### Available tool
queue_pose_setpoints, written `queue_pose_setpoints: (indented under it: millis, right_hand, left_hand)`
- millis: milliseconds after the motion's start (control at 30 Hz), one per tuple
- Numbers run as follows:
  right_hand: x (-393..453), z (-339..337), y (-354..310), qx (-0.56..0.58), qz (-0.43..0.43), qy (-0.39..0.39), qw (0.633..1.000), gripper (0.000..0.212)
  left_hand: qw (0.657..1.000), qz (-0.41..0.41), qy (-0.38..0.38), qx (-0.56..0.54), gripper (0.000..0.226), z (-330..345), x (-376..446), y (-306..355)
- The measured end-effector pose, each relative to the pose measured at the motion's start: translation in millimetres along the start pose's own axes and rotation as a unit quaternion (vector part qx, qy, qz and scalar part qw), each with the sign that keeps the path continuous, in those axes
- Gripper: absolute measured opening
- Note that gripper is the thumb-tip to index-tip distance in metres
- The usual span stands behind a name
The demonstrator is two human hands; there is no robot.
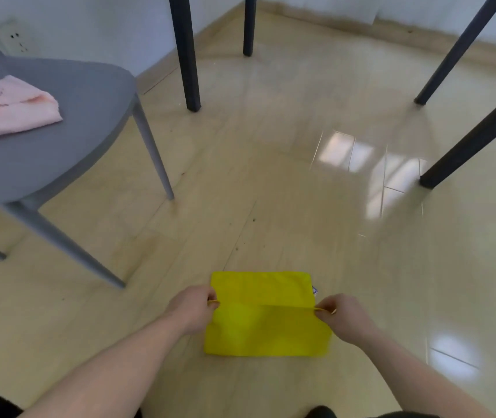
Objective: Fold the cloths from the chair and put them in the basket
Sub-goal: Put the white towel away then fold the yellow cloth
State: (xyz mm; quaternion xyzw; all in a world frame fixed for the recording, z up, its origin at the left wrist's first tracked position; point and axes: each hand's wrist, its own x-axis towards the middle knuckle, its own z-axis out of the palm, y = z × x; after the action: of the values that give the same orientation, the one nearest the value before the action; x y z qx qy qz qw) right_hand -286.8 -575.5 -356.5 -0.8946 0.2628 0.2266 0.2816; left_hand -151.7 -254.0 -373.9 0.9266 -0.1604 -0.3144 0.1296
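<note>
Currently, head view, the only one: yellow cloth (266, 315) lies flat on the tiled floor (301, 206), near the bottom middle of the frame. A crease runs across it from side to side, with the far portion lying as a folded band. Left hand (192, 307) pinches the cloth's left edge at the crease line, fingers curled tight on the fabric. Right hand (341, 316) pinches the right edge at the same line, likewise closed on it. Judgement: both grips sit at the crease ends to keep the fold straight and taut, so a fold is in progress.

Cloth reads as thin, smooth, matte fabric, rectangular, with a small tag at its right edge. Pink cloth (8, 108) lies rumpled on the left part of the grey chair seat (69, 131), thicker and fluffier, towel-like, not yet folded. Seat is smooth, rounded, probably moulded plastic, on tapered grey legs. Dark table legs (185, 52) stand on the floor beyond. Floor is glossy with window reflections. Basket is not in view.
</note>
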Motion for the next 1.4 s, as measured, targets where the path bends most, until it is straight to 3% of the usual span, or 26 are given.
queue_pose_setpoints:
  millis: [167,467,600,733,833,1067,1167,1400]
  right_hand:
    - [44,5,0,0.021,-0.003,0.047,0.999,0.026]
    - [103,11,-5,0.055,0.029,0.106,0.992,0.025]
    - [110,23,-4,0.093,0.058,0.125,0.986,0.043]
    - [101,46,3,0.113,0.113,0.116,0.980,0.066]
    - [93,65,13,0.139,0.156,0.085,0.974,0.074]
    - [85,73,10,0.233,0.225,0.041,0.945,0.042]
    - [82,65,10,0.266,0.221,0.042,0.937,0.027]
    - [66,35,-6,0.245,0.155,0.099,0.952,0.031]
  left_hand:
    - [0.999,-0.022,0.024,-0.013,0.019,9,35,4]
    - [0.997,-0.072,0.034,0.008,0.025,13,83,4]
    - [0.995,-0.067,0.076,-0.005,0.036,17,89,5]
    - [0.988,-0.018,0.145,0.045,0.042,31,77,4]
    - [0.990,0.047,0.106,0.076,0.041,53,63,-2]
    - [0.995,0.077,-0.009,0.070,0.049,82,46,-8]
    - [0.996,0.084,-0.005,0.038,0.046,77,48,-7]
    - [0.997,0.062,0.047,-0.030,0.031,64,46,-4]
